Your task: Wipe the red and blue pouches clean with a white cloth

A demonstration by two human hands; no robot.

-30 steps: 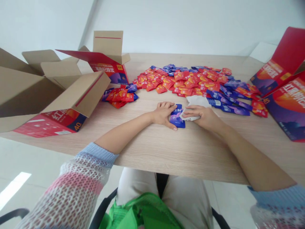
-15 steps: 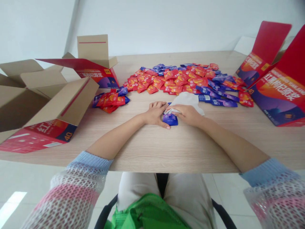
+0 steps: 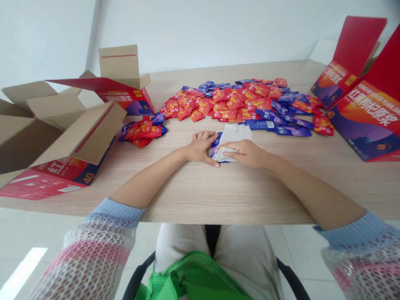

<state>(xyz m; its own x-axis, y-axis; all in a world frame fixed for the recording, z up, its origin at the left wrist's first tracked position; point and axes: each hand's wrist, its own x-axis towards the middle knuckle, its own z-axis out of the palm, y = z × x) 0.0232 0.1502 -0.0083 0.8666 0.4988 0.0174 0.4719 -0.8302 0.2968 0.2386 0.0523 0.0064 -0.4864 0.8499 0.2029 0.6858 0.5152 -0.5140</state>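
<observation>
A blue-purple pouch (image 3: 215, 142) lies flat on the table in front of me, largely covered by a white tissue (image 3: 236, 133). My left hand (image 3: 199, 148) rests at the pouch's left edge with its fingers stretched out and thumb apart. Bunched under the fingers of my right hand (image 3: 250, 153), the tissue presses against the pouch's lower part. Behind both hands spreads a large heap of red pouches (image 3: 236, 101) and blue pouches (image 3: 293, 130). A smaller pile of red and blue pouches (image 3: 145, 130) is to the left of my left hand.
Open red and blue cartons with brown insides stand at the left, one nearer (image 3: 59, 168) and one farther back (image 3: 125, 98). Two more red cartons, one in front (image 3: 368, 121) and one behind (image 3: 334, 79), stand at the right. The table's front edge (image 3: 225, 223) runs before my lap.
My right hand has drawn the tissue down and left over the pouch, whose lower part is now covered. My left hand stays at the pouch's left edge.
</observation>
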